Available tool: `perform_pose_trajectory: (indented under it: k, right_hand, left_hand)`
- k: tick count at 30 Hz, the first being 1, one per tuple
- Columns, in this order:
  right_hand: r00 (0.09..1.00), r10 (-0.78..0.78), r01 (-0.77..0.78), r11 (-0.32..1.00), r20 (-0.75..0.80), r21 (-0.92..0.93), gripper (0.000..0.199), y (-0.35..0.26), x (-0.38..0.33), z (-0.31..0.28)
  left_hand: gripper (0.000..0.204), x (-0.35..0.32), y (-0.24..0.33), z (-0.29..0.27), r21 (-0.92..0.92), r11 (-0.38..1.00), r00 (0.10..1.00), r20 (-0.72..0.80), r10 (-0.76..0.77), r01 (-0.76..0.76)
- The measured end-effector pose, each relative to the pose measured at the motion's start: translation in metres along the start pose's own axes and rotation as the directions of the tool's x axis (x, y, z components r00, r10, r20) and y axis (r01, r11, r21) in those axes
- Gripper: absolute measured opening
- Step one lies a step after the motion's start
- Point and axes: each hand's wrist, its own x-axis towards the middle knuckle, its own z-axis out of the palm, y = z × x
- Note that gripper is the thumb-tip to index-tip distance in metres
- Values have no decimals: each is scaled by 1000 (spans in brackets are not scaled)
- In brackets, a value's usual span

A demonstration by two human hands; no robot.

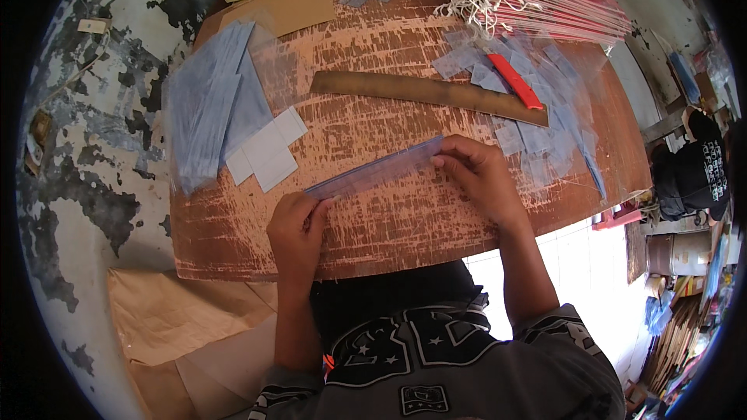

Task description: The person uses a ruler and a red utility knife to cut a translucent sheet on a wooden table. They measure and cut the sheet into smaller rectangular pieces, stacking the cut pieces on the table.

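Observation:
A long, narrow strip of clear bluish plastic [377, 168] is stretched between my two hands, low over the worn brown table [366, 241]. My left hand [297, 222] pinches its near left end between thumb and fingers. At the far right end, my right hand [478, 175] grips it with thumb and forefinger. The strip slants upward to the right. Beyond it lies a long brown ruler-like bar [412, 92], with a red cutter [514, 81] resting across its right end. White paper pieces [264, 152] lie left of the strip.
Stacked bluish plastic sheets [204, 117] cover the table's left side. Small clear plastic pieces [537, 144] are scattered at right. Far right is a pile of red items with white cords [529, 0]. Brown cardboard [288, 12] lies far left. Another person [692, 163] is at the right.

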Motion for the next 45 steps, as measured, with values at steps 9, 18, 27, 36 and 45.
perform_pose_trajectory:
  k: [9, 18, 27, 36, 45]
  right_hand:
    - [994, -108, 107, 989, -5, -105, 13, 5, -2, 0]
    - [989, -151, 150, 978, 6, -142, 21, 4, -3, -2]
    - [978, -208, 200, 959, -18, -200, 18, 3, -5, 2]
    - [990, -121, 121, 993, 73, -4, 20, -7, 6, -11]
    - [895, 130, -138, 990, 427, -12, 26, 3, 72, -4]
  left_hand:
    - [10, -9, 8, 1, 44, 998, 997, -67, -47, 50]
    - [12, -29, 10, 17, -24, 992, 964, -232, -127, 125]
    - [11, -24, 7, 10, 83, 996, 982, -187, 35, -20]
    - [20, -4, 21, -14, -343, 877, 941, 82, -329, 337]
    - [24, -19, 2, -21, -515, 646, 823, 278, -495, 563]
